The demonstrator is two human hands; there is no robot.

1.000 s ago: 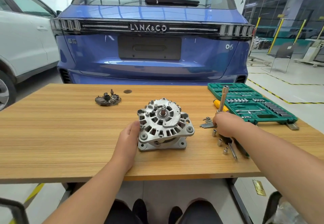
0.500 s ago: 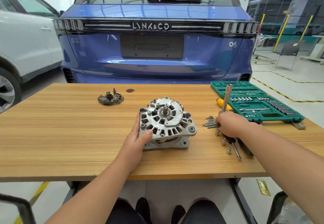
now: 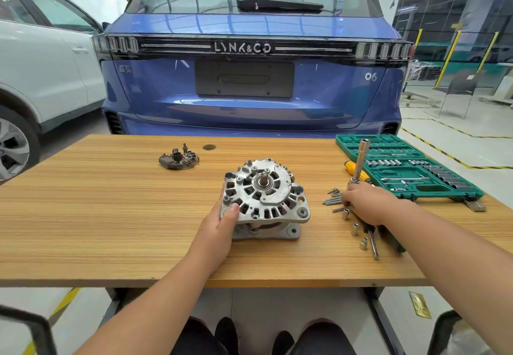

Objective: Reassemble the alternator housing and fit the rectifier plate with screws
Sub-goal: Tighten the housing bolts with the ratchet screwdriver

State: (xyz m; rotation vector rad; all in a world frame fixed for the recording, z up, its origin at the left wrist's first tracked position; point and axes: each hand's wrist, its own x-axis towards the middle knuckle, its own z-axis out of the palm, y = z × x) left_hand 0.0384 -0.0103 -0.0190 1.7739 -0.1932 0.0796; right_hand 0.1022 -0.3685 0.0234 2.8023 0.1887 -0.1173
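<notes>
At frame centre, the left hand (image 3: 220,222) is gripping the alternator housing (image 3: 265,198), thumb on top. The right hand (image 3: 363,203) is covering the screws (image 3: 333,198), seemingly pinching one; its fingertips are hidden.

Only readable stuff is on the blue car (image 3: 249,99) filling the upper middle of the frame: "LYNK&CO" across its tail-light bar (image 3: 241,47), and "06" on the tailgate's right. Small left-side badge is too blurry.

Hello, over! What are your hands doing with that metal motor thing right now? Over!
Left hand grips alternator on table. Right hand among loose bolts, holding socket driver. Rectifier plate sits apart, unfitted. Nothing blocking.
</notes>
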